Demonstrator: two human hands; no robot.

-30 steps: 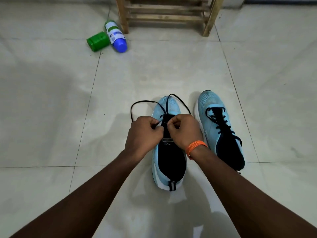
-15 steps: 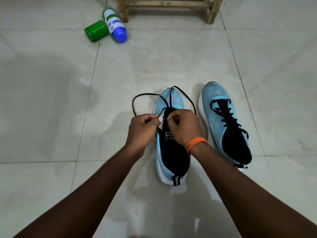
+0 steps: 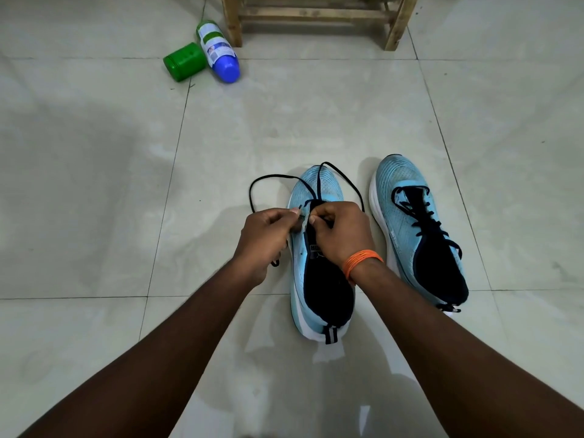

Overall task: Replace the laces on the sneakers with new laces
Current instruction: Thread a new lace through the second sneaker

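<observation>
sneaker (image 3: 325, 292), pale blue with a black lining and a white sole, stands on the tiled floor (image 3: 94, 159) straight in front of the person, toe pointing away and heel nearest. both hands meet over its eyelets. the left hand (image 3: 265, 235) has its fingers curled, with thumb and forefinger pinched on the black lace (image 3: 278, 176) at the left edge of the opening. a short end of the lace hangs out below this hand. the right hand (image 3: 343, 229) is curled as well, its thumb and fingertips pinching the lace just beside the left hand. how the lace sits in the eyelets under the fingers is hidden. from the hands the lace runs out in two slack loops. one lies on the floor to the left of the toe, and the other arches over the toe and comes down behind the right hand. an orange band (image 3: 361, 259) circles the right wrist.

the second sneaker (image 3: 407, 248) stands just to the right, apart from the first, toe away, with dark lacing (image 3: 423, 216) crossed up its front. far back on the floor a green jar (image 3: 185, 61) and a white bottle (image 3: 219, 50) with a blue cap lie on their sides, close against each other, next to the leg of a wooden rack (image 3: 232, 23).
</observation>
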